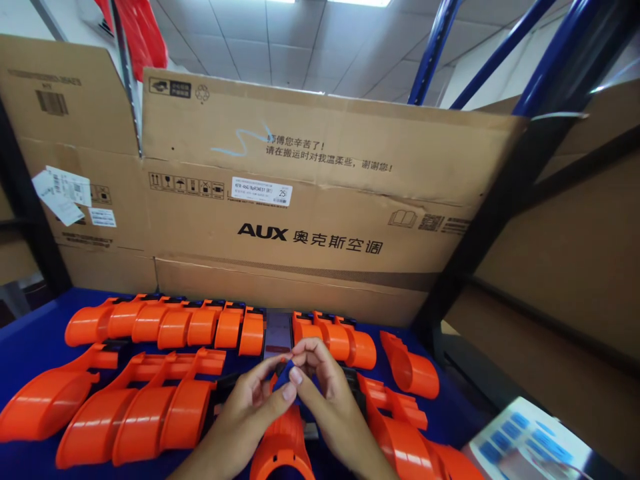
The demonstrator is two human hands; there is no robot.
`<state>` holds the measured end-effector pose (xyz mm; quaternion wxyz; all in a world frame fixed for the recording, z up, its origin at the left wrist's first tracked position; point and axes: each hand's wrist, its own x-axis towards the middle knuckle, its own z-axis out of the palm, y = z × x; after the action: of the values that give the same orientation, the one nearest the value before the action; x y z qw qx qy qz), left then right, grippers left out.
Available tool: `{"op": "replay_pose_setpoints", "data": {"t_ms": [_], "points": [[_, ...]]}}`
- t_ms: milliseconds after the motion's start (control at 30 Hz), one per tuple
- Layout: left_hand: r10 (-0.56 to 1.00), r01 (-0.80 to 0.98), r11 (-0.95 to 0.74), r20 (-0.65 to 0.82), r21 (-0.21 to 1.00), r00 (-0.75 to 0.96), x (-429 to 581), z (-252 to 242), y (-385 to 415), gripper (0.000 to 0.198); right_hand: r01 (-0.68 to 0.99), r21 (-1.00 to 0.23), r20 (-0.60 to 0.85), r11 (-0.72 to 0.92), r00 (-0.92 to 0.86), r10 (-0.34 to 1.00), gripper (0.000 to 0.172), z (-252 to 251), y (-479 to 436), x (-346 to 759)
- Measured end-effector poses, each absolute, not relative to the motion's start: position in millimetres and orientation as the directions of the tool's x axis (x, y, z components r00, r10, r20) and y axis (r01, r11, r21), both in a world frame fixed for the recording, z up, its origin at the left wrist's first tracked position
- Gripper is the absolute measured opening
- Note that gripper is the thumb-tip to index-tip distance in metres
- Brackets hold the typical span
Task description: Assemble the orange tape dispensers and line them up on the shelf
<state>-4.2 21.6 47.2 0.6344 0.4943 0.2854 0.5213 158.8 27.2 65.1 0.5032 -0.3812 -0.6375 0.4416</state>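
Note:
My left hand (260,395) and my right hand (325,383) meet at the lower middle of the head view, with thumbs and fingertips pinched together. Between them shows a small dark blue piece (285,375), mostly covered by the fingers. Its exact kind cannot be made out. Just below the fingers is an orange plastic part (281,443) with a round, hollow end facing me. Whether the blue piece is attached to that part is hidden by my hands.
Rows of orange scoop-shaped plastic parts (175,330) lie on the blue surface (35,327) on both sides. Behind stands a tall cardboard sheet (300,280). A dark metal post (475,220) rises at right, above a white box with blue marks (530,440).

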Motion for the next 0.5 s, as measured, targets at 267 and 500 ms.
{"op": "replay_pose_setpoints", "data": {"t_ms": [267,500], "points": [[0.959,-0.373,-0.015,0.119,0.928,0.258,-5,49,23,0.041,0.036,-0.944,0.315,0.328,-0.193,0.929,0.024,64,26,155],[0.900,-0.619,0.392,-0.143,0.681,0.412,-19,36,47,0.069,0.336,-0.868,0.288,0.366,-0.260,0.922,0.026,70,30,162]]}}
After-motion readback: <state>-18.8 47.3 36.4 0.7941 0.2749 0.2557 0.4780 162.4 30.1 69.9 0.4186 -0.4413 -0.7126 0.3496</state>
